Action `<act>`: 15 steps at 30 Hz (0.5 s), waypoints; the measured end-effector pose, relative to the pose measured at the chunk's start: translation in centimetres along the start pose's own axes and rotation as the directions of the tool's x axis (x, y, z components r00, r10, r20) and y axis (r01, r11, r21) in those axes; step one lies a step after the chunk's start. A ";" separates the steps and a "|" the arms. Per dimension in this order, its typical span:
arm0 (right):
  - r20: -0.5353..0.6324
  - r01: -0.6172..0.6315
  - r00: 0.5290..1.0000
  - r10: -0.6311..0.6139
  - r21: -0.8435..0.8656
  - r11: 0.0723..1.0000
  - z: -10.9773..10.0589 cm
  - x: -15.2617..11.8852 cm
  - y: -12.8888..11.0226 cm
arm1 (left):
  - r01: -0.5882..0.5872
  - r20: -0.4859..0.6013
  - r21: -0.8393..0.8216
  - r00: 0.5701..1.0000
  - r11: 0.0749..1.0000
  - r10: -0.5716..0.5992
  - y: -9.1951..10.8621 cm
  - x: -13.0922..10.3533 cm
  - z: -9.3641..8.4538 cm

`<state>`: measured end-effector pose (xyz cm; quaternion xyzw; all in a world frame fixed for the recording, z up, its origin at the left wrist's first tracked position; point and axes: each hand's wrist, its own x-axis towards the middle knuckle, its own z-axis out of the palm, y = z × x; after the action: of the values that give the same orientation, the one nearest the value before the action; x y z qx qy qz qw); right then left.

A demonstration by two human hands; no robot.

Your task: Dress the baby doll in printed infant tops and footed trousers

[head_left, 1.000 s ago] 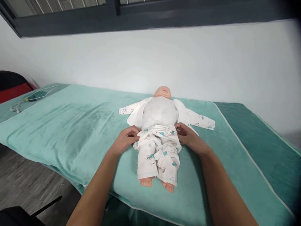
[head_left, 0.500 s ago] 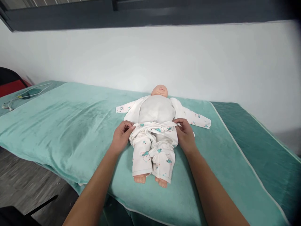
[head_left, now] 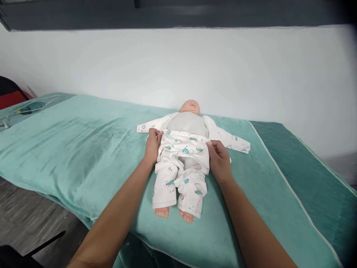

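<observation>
Head view. Doll point(head_left: 187, 120) supine at centre of frame on the bed point(head_left: 92, 149); trousers point(head_left: 178, 149) cover its legs. Left hand point(head_left: 154, 146) and right hand point(head_left: 219, 158) pinch opposite sides of the waist edge, left higher in frame; forearms point(head_left: 119, 208) rise from the lower edge. Apparent step: fitting the waist; next move calls for level tension.

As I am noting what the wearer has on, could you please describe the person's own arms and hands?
The left hand and right hand are ungloved, with no watch, bracelet or ring visible. The left forearm and right forearm are bare, with no sleeve in view.
</observation>
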<state>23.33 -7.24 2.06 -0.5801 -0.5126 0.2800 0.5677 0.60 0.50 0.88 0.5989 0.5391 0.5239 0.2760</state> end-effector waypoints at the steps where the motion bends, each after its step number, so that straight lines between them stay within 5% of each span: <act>1: -0.007 0.030 1.000 -0.030 -0.030 0.999 0.1 0.1 -0.1 | 0.025 0.023 0.004 0.999 1.000 -0.025 0.0 0.0 0.1; 7: -0.063 0.202 0.972 -0.228 -0.279 0.939 0.9 2.0 -0.9 | 0.048 0.149 -0.048 0.988 0.998 -0.040 0.5 -0.5 -0.3; 15: -0.072 0.035 0.997 -0.042 -0.099 0.994 1.4 4.0 0.6 | 0.065 0.155 -0.057 0.986 0.996 -0.055 -0.3 0.0 0.0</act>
<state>23.55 -2.94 2.22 -0.6073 -0.5154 0.2220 0.5624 0.52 0.56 0.64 0.6119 0.5177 0.4844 0.3506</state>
